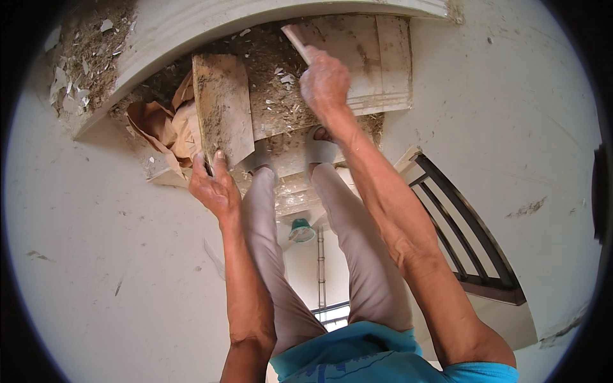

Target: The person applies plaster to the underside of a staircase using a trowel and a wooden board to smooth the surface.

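Head view: a grit-strewn stair step [273,96] spreads around the dirt-caked board [223,105], with crumpled brown paper [167,132] just beside the board's left edge. At the board's near end, the person's left hand [216,191] pinches its lower edge between thumb and fingers, while the right hand [325,80], to the right of the board, is wrapped around a pale stick-like tool [295,42]

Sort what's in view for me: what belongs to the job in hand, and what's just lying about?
Likely part of the job:
Dirt-crusted slab, in the left hand
Pale stick-like tool, in the right hand

Seemingly just lying about:
Crumpled brown paper beside the slab
Scattered white flakes
Green container
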Action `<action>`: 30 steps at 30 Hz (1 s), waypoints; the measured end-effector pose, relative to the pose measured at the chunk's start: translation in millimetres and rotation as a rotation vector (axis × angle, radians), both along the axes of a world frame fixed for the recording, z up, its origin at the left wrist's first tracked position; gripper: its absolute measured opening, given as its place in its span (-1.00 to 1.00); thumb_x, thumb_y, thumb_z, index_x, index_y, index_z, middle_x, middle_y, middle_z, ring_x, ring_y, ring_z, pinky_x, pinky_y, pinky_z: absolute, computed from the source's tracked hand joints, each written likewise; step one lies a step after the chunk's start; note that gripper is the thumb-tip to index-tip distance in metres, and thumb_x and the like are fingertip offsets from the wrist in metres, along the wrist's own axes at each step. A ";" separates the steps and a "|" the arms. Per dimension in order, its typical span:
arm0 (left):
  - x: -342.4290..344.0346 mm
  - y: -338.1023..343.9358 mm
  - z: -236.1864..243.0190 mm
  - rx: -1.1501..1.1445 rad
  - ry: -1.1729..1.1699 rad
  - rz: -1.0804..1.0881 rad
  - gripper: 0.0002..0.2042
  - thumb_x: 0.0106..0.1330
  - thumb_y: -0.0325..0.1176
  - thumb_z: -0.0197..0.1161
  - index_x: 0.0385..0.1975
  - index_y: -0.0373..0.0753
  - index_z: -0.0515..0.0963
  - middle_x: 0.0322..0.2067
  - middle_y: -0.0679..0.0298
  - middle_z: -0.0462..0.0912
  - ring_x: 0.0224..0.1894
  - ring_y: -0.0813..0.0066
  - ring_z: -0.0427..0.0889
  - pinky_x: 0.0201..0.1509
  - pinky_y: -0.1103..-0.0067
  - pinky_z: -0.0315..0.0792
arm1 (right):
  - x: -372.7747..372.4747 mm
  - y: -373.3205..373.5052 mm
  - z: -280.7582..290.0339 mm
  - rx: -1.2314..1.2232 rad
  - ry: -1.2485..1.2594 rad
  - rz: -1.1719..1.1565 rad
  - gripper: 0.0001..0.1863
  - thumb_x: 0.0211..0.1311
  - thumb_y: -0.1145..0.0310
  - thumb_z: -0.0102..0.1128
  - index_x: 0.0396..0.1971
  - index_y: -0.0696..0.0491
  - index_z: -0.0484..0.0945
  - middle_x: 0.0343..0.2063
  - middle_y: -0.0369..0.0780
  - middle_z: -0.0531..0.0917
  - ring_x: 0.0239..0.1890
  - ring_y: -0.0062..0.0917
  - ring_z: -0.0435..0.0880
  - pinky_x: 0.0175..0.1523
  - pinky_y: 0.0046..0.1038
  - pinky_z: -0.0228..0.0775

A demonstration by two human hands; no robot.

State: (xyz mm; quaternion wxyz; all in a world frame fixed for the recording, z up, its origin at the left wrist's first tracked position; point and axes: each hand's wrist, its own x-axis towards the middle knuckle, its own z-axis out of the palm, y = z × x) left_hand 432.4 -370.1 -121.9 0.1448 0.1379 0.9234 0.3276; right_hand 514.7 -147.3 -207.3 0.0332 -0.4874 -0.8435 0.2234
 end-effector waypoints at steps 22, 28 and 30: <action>-12.5 -41.6 47.1 0.098 -0.043 0.264 -0.79 0.39 -0.34 0.18 -0.38 -0.39 0.50 -0.53 0.32 0.51 -0.50 0.59 0.43 -0.40 0.62 0.41 | 34.7 -34.7 54.9 -0.088 0.280 0.001 -0.43 -0.06 0.59 0.01 0.08 0.09 0.54 -0.41 -0.03 0.67 -0.41 -0.22 0.65 -0.15 -0.25 0.54; -9.0 -31.6 63.3 0.130 -0.073 0.330 -0.81 0.37 -0.34 0.21 -0.37 -0.37 0.52 -0.54 0.34 0.48 -0.50 0.63 0.40 -0.41 0.62 0.45 | 130.5 -3.9 3.4 0.106 -0.202 -0.224 -0.44 0.04 0.57 0.09 0.15 0.04 0.49 -0.17 -0.09 0.66 -0.20 -0.30 0.67 -0.14 -0.23 0.54; -9.3 -30.8 65.7 0.136 -0.098 0.331 -0.81 0.37 -0.35 0.21 -0.37 -0.37 0.52 -0.53 0.35 0.48 -0.49 0.65 0.40 -0.40 0.63 0.46 | 101.6 -33.4 -0.7 0.133 -0.198 -0.256 -0.48 0.10 0.53 0.14 0.15 0.11 0.47 -0.21 -0.13 0.63 -0.26 -0.29 0.64 -0.17 -0.23 0.51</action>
